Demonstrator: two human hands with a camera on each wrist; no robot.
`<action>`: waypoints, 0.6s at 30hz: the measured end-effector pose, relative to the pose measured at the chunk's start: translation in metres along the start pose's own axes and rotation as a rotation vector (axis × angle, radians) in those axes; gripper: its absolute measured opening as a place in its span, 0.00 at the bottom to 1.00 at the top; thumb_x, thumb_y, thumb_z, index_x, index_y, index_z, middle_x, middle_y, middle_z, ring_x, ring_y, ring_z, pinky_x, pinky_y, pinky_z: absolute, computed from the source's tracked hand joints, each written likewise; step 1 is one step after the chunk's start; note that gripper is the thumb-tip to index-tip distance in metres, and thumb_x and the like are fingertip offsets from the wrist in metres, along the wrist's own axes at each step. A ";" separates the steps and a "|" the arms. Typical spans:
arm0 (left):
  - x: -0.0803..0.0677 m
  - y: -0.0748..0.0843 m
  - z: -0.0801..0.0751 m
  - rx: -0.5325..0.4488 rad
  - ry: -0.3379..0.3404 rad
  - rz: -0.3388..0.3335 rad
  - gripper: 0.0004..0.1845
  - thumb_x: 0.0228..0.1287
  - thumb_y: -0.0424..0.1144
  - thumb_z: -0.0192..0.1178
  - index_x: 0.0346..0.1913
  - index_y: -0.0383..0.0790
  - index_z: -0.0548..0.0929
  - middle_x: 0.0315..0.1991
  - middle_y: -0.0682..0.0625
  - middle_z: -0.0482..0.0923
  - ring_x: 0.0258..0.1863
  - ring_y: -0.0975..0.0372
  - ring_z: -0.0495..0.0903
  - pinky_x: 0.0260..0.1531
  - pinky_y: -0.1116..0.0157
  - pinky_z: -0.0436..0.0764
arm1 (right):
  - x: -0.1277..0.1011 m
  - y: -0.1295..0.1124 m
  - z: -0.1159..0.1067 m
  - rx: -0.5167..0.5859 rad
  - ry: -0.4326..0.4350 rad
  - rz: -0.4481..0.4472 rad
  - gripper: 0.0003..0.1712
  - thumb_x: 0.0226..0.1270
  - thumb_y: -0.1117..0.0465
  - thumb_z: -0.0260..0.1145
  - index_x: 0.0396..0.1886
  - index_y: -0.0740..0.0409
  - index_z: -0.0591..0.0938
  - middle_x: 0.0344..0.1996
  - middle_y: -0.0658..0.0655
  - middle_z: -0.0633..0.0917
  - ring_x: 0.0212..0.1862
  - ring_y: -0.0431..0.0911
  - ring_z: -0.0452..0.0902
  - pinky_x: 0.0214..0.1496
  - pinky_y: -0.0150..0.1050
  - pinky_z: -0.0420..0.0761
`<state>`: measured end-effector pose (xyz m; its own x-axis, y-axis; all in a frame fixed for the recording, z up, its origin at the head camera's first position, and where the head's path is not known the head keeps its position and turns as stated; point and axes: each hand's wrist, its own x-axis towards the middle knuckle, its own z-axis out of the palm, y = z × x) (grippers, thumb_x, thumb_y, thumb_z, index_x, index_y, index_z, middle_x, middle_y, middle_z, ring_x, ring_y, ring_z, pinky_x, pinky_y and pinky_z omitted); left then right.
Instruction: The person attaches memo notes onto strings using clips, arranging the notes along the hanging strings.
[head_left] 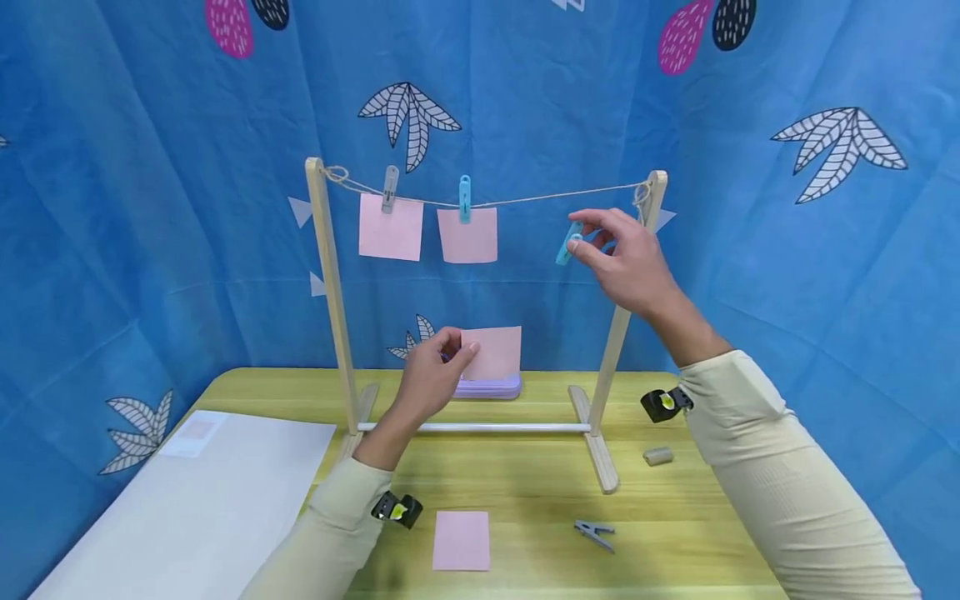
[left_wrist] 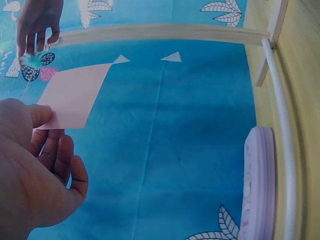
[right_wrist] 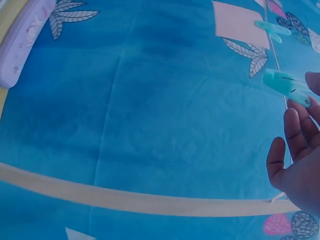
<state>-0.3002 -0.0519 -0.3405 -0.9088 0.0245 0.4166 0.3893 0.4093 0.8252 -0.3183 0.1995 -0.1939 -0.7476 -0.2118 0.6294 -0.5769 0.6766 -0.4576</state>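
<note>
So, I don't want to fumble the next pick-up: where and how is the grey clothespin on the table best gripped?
Probably by its spread handles, pinched from the right: the grey clothespin appears to lie on its side on the table, its narrow end pointing left and its handles splayed rightward, so thumb and finger could straddle them.

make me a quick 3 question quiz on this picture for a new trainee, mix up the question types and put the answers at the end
1. What does the right hand pinch?
2. True or false: the left hand holds a clothespin.
3. How many hanging sheets are clipped to the string?

Key:
1. A blue clothespin.
2. False; it holds a pink sheet.
3. Two: one under a gray clothespin, the other under another blue clothespin.
</note>
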 end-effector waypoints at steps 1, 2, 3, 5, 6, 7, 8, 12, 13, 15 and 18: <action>0.002 0.002 0.001 -0.001 -0.002 0.003 0.11 0.69 0.49 0.58 0.39 0.44 0.79 0.30 0.49 0.74 0.32 0.58 0.72 0.32 0.64 0.72 | 0.003 0.000 -0.001 0.006 0.002 0.003 0.22 0.71 0.55 0.60 0.63 0.53 0.76 0.44 0.59 0.77 0.44 0.48 0.72 0.43 0.41 0.72; 0.004 0.004 0.002 -0.001 -0.003 0.006 0.11 0.69 0.49 0.57 0.39 0.44 0.79 0.30 0.49 0.74 0.32 0.58 0.72 0.32 0.65 0.72 | 0.006 -0.001 -0.002 0.011 0.003 0.004 0.22 0.72 0.55 0.60 0.63 0.54 0.76 0.45 0.59 0.77 0.44 0.48 0.72 0.43 0.41 0.72; 0.006 0.006 0.003 -0.005 -0.004 0.008 0.11 0.69 0.49 0.57 0.40 0.44 0.79 0.30 0.49 0.74 0.33 0.58 0.72 0.32 0.65 0.72 | 0.009 -0.002 -0.003 0.012 0.002 0.003 0.22 0.72 0.55 0.59 0.64 0.54 0.75 0.45 0.59 0.76 0.45 0.48 0.71 0.43 0.41 0.71; 0.012 0.010 0.004 -0.013 0.003 0.009 0.12 0.69 0.50 0.57 0.39 0.44 0.80 0.30 0.50 0.74 0.33 0.58 0.72 0.33 0.65 0.72 | 0.014 -0.004 -0.004 0.010 -0.003 -0.003 0.23 0.73 0.55 0.58 0.64 0.54 0.75 0.46 0.59 0.76 0.46 0.48 0.70 0.44 0.41 0.71; 0.014 0.011 0.005 -0.024 0.008 0.013 0.12 0.69 0.49 0.57 0.39 0.44 0.80 0.30 0.50 0.74 0.33 0.58 0.72 0.32 0.65 0.72 | 0.017 -0.006 -0.005 0.008 -0.004 -0.005 0.23 0.73 0.55 0.57 0.65 0.54 0.74 0.47 0.59 0.75 0.46 0.49 0.70 0.44 0.42 0.70; 0.017 0.013 0.005 -0.036 0.014 0.021 0.12 0.69 0.49 0.57 0.39 0.43 0.80 0.30 0.50 0.74 0.33 0.58 0.72 0.32 0.65 0.72 | 0.019 -0.008 -0.005 0.009 -0.006 -0.006 0.23 0.74 0.55 0.56 0.65 0.54 0.74 0.47 0.59 0.75 0.47 0.49 0.70 0.45 0.42 0.70; 0.020 0.015 0.006 -0.046 0.021 0.031 0.12 0.69 0.49 0.57 0.39 0.43 0.80 0.29 0.49 0.74 0.33 0.58 0.72 0.32 0.65 0.72 | 0.021 -0.010 -0.006 0.008 -0.004 -0.004 0.23 0.74 0.55 0.56 0.66 0.54 0.73 0.48 0.59 0.75 0.48 0.50 0.70 0.46 0.43 0.71; 0.029 0.021 0.007 -0.072 0.036 0.077 0.12 0.69 0.47 0.57 0.38 0.41 0.80 0.29 0.48 0.74 0.32 0.57 0.72 0.31 0.65 0.72 | 0.030 -0.016 -0.005 -0.005 -0.006 0.016 0.24 0.75 0.54 0.54 0.68 0.52 0.71 0.50 0.59 0.75 0.51 0.51 0.70 0.51 0.45 0.72; 0.032 0.022 0.008 -0.072 0.038 0.085 0.12 0.70 0.47 0.57 0.39 0.41 0.80 0.30 0.49 0.74 0.32 0.58 0.72 0.31 0.66 0.73 | 0.032 -0.018 -0.005 -0.008 -0.008 0.022 0.24 0.75 0.54 0.54 0.68 0.52 0.71 0.51 0.59 0.75 0.52 0.51 0.70 0.52 0.45 0.73; 0.036 0.025 0.009 -0.084 0.039 0.085 0.12 0.70 0.48 0.57 0.40 0.42 0.80 0.31 0.49 0.75 0.34 0.58 0.73 0.31 0.66 0.73 | 0.035 -0.019 -0.005 -0.014 -0.015 0.030 0.24 0.76 0.53 0.53 0.69 0.51 0.70 0.53 0.59 0.75 0.54 0.51 0.70 0.54 0.47 0.74; 0.042 0.032 0.012 -0.115 0.051 0.070 0.12 0.70 0.48 0.56 0.43 0.42 0.80 0.33 0.49 0.76 0.36 0.58 0.73 0.33 0.66 0.74 | 0.041 -0.021 -0.004 -0.029 -0.012 0.028 0.25 0.76 0.53 0.53 0.69 0.50 0.70 0.54 0.59 0.76 0.55 0.51 0.70 0.56 0.48 0.75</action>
<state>-0.3275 -0.0266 -0.3012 -0.8709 0.0020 0.4915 0.4692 0.3009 0.8302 -0.3354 0.1799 -0.1563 -0.7675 -0.2009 0.6087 -0.5458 0.7027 -0.4563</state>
